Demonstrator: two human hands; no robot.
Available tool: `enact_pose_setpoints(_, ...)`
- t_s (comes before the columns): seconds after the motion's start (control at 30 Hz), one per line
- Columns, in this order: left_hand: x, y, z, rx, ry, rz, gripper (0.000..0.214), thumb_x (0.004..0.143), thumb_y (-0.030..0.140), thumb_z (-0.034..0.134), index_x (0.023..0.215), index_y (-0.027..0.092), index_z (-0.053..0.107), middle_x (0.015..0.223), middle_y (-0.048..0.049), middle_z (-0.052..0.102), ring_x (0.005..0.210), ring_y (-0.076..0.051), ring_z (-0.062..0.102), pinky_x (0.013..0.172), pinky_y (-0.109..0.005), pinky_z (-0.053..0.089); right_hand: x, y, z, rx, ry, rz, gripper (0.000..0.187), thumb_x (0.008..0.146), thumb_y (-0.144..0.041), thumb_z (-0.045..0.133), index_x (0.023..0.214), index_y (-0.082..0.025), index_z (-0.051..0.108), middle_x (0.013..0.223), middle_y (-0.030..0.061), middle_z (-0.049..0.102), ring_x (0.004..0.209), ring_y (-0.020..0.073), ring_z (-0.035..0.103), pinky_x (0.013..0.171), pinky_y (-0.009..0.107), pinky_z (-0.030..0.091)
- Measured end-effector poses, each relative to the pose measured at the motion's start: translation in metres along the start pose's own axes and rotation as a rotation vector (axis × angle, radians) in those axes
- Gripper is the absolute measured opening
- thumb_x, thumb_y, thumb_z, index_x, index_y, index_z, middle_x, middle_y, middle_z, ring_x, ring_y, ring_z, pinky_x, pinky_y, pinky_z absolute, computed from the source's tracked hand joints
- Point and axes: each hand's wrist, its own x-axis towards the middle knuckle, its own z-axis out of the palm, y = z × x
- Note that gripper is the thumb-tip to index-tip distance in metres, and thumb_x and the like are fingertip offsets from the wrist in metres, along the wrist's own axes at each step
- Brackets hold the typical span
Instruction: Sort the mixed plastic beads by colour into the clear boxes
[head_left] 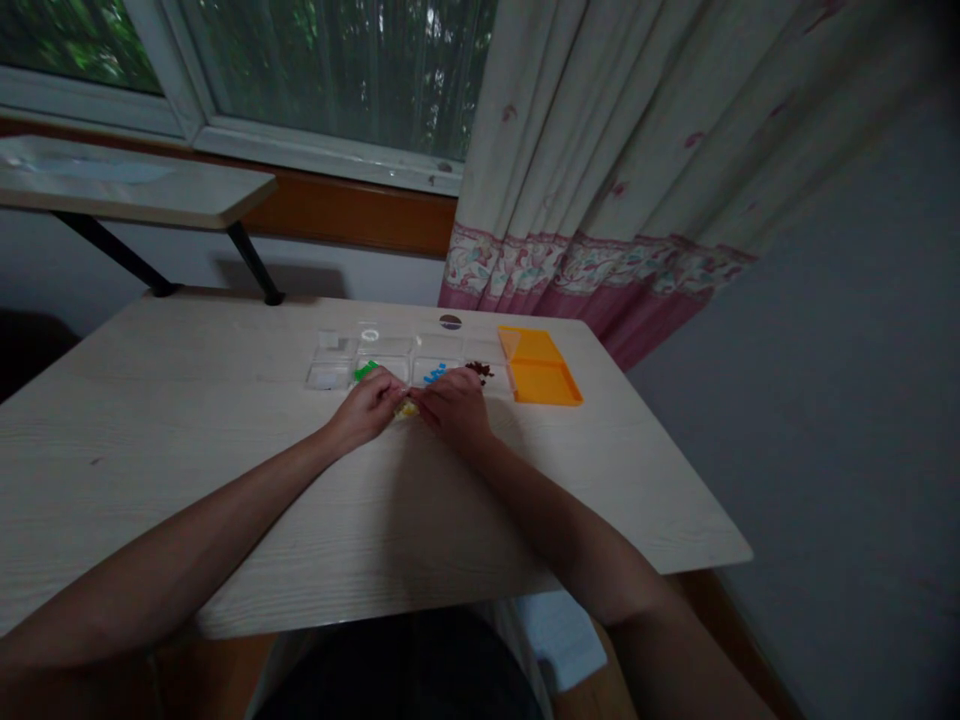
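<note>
My left hand [371, 402] and my right hand [456, 408] meet at the fingertips over the table, fingers bent and pinched. What they hold between them is too small and dark to name. Just under the fingertips lie small yellow pieces [407, 410], partly covered by the hands. Behind the hands stand open clear plastic boxes [396, 368] with lids folded back. Green pieces [365, 370] lie in one near my left hand. Blue pieces [434, 374] and dark brown pieces [480, 372] lie in compartments behind my right hand.
An open orange box [546, 382] lies to the right of the clear ones. A small dark disc [450, 321] sits at the table's [300, 540] back. A raised shelf [202, 195] on black legs stands back left. A curtain [555, 200] hangs behind the right corner.
</note>
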Motion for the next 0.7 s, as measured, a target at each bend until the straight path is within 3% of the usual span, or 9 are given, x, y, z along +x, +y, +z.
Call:
enact_pose_setpoints(0.2,-0.001,0.007,-0.003,0.058,0.012,0.038,0.031,0.098,0.039,0.046,0.080,0.018,0.060,0.080,-0.0039,0.054,0.079,-0.017,0.052,0.071,-0.031,0.042,-0.003,0.000,-0.002,-0.105,0.055,-0.120,0.021,0.100,-0.027,0.050,0.098,-0.029,0.070,0.085,-0.0002,0.069,0.096,0.0166,0.051,0.103,0.036,0.027)
enact_pose_setpoints(0.47,-0.002,0.013,-0.003,0.181,0.028,0.051,0.029,0.099,0.035,0.044,0.087,0.018,0.063,0.083,-0.0059,0.056,0.084,-0.019,0.052,0.077,-0.034,0.044,0.001,-0.001,-0.009,-0.092,-0.060,-0.125,0.022,0.100,-0.025,0.047,0.105,-0.031,0.068,0.087,0.0002,0.066,0.097,0.0168,0.051,0.107,0.038,0.027)
enact_pose_setpoints(0.57,-0.003,0.015,-0.003,0.212,0.030,0.064,0.029,0.099,0.035,0.044,0.099,0.018,0.067,0.087,-0.0074,0.058,0.088,-0.021,0.054,0.080,-0.035,0.044,0.003,0.014,-0.012,-0.095,-0.019,-0.018,0.021,0.100,-0.028,0.048,0.106,-0.030,0.068,0.089,0.0003,0.068,0.095,0.0173,0.052,0.105,0.040,0.026)
enact_pose_setpoints(0.7,-0.004,0.016,-0.003,0.204,0.011,0.087,0.028,0.100,0.032,0.044,0.106,0.019,0.067,0.091,-0.0078,0.060,0.091,-0.020,0.054,0.083,-0.036,0.045,-0.003,0.055,-0.008,-0.126,0.049,0.277,0.024,0.098,-0.034,0.051,0.101,-0.026,0.073,0.090,0.0042,0.070,0.094,0.0205,0.051,0.095,0.041,0.027)
